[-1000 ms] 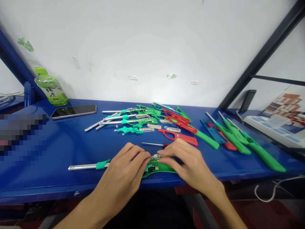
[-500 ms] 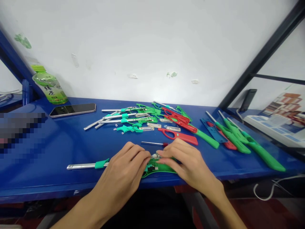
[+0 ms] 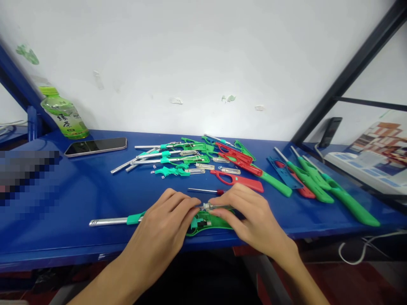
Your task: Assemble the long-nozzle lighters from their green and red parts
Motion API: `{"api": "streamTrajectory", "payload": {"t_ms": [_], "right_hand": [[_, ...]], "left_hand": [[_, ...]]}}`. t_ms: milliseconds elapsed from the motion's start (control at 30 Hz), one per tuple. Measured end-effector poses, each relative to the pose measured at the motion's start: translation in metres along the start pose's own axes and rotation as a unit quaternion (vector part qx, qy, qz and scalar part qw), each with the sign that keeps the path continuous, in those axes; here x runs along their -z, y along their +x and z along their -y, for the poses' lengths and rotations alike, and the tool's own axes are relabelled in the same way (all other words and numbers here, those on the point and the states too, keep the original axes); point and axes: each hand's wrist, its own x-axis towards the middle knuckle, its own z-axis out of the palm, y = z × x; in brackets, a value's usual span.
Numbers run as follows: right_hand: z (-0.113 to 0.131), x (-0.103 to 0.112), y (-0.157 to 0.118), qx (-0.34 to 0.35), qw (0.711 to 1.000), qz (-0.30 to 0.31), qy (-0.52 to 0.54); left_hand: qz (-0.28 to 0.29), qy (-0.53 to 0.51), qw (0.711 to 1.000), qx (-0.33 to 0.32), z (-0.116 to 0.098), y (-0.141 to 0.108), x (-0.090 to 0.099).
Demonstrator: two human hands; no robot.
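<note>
Near the table's front edge lies an opened green lighter (image 3: 216,224), its long metal barrel (image 3: 110,221) pointing left. My right hand (image 3: 246,209) pinches a clear gas tank (image 3: 219,206) with a metal valve end, just above the green shell. Bent over the lighter's middle, my left hand (image 3: 170,216) has its fingertips closed at the valve end. What those fingertips grip, if anything, is too small to make out. A screwdriver (image 3: 205,191) with a red handle lies right behind the hands, its handle partly hidden by my right hand.
Behind the hands lie several lighter parts with metal barrels (image 3: 149,156), loose clear tanks (image 3: 230,170) and a red shell half (image 3: 238,182). Closed lighters (image 3: 349,203) rest at the right. A phone (image 3: 97,146) and a green tea bottle (image 3: 65,114) stand back left.
The gas tank's valve end is lifted slightly and shows more between my fingertips. My left fingertips have shifted a little; the lighter stays in place.
</note>
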Motion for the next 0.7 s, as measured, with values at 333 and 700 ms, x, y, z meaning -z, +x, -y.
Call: {"api": "streamTrajectory", "payload": {"t_ms": [333,700], "right_hand": [[-0.0021,0.0021,-0.0005,0.007,1.000,-0.007,0.016],[-0.0022,0.0018,0.0011,0.012,1.000,0.001,0.022]], "left_hand": [[0.016,-0.022,1.000,0.002,0.0009,-0.0038,-0.0009],[0.009,-0.028,1.000,0.007,-0.0013,-0.0004,-0.0011]]}}
